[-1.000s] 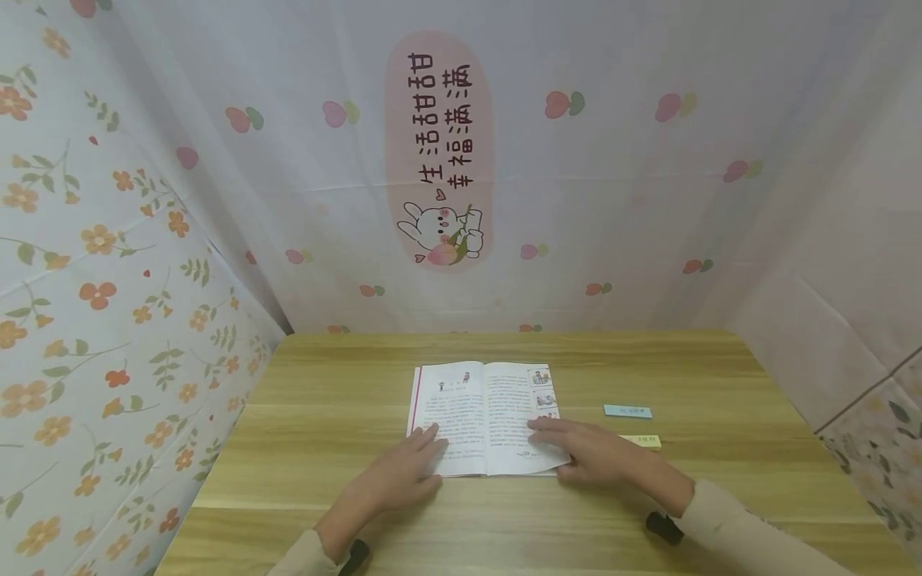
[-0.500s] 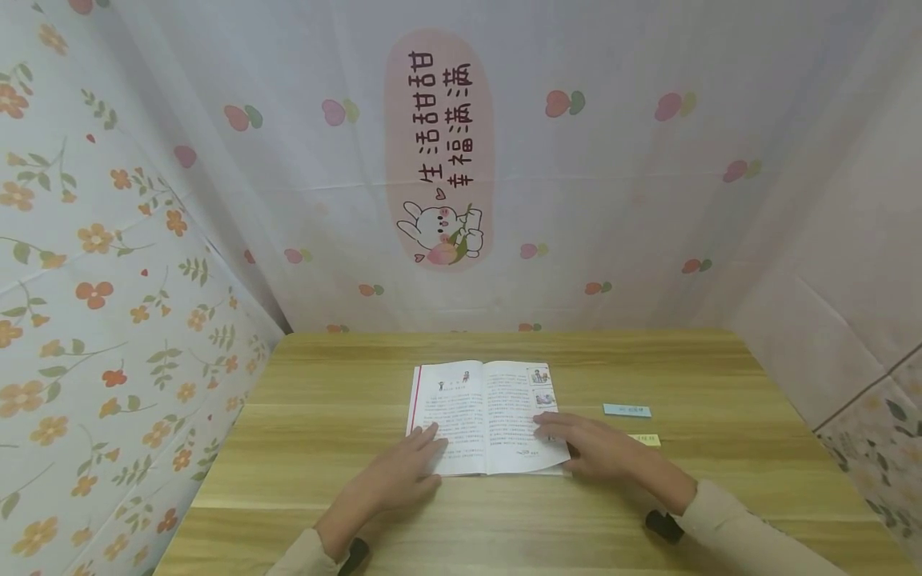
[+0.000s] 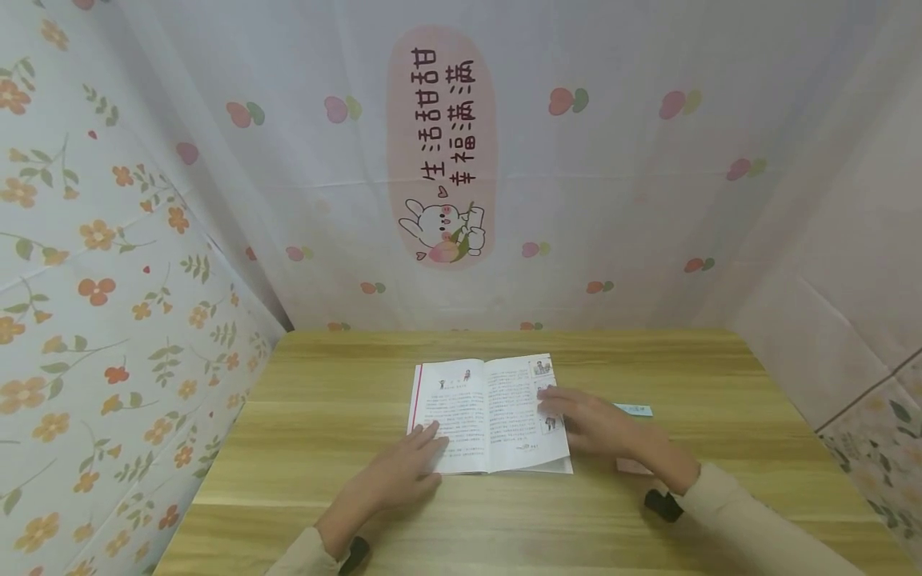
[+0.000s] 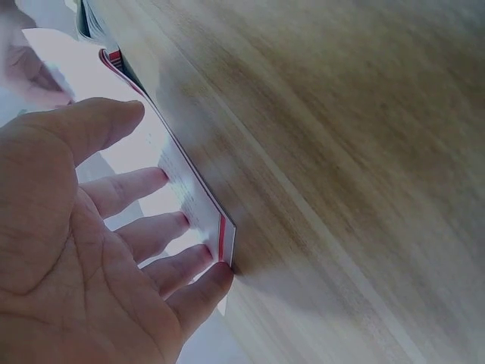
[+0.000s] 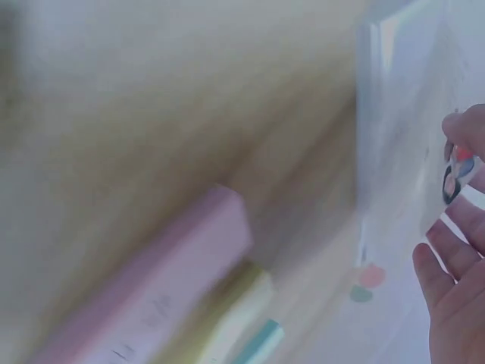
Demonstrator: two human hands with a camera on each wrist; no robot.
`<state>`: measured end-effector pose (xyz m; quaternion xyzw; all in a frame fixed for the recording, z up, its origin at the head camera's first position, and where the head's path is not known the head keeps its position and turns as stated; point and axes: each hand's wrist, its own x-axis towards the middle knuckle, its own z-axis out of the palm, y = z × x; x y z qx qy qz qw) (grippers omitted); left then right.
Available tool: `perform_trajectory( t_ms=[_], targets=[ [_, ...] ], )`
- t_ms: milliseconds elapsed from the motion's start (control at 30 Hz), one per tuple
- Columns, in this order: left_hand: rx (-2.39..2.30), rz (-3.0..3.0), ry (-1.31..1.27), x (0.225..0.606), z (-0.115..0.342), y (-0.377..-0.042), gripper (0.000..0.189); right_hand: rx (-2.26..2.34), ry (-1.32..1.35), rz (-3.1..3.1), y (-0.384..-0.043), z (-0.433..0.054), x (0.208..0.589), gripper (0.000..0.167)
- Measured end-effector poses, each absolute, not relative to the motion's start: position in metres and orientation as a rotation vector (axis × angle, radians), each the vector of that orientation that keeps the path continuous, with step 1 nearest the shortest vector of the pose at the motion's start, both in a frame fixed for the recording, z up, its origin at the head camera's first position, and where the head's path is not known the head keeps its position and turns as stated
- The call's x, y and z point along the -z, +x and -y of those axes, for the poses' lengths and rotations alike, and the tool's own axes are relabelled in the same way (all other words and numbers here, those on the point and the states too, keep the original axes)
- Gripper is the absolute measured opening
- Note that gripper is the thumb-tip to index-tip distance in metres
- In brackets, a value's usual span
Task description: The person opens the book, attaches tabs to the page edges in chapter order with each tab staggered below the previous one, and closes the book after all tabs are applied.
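An open book [image 3: 454, 400] with printed text and small pictures lies on the wooden table. My left hand [image 3: 399, 472] rests on the lower part of its left page, fingers spread and fairly straight; in the left wrist view the fingertips [image 4: 189, 220] touch the paper near a red edge stripe. At the right edge my right hand [image 3: 598, 424] pinches the right-hand page [image 3: 515, 432], which is raised a little off the pages below. The right wrist view shows the thumb [image 5: 466, 129] by a coloured picture on the page; part of the hand is cut off there.
Right of the book lie a blue strip [image 3: 635, 410] with handwriting, a pink strip [image 5: 151, 296] and a yellow strip [image 5: 227, 318], partly under the right forearm in the head view. A floral curtain [image 3: 115, 264] stands left; another cloth [image 3: 612, 176] hangs behind the table [image 3: 324, 424].
My right hand has moved up along the book's right edge, and the page there has lifted and shifted. The yellow strip is now covered in the head view. My left hand stays put.
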<state>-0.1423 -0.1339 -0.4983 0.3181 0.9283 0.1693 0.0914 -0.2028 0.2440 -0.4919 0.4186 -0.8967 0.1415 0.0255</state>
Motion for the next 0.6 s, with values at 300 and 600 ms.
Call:
perform_trajectory(
  t_ms=[300, 600],
  targets=[
    [-0.5, -2.76, 0.939, 0.499, 0.134, -0.143, 0.055, -0.478, 1.297, 2.763, -0.217, -0.235, 0.464, 0.055],
    [-0.477, -2.767, 0.946, 0.5, 0.134, -0.144, 0.055, -0.555, 1.372, 2.654, -0.227, -0.223, 0.449, 0.058]
  ],
)
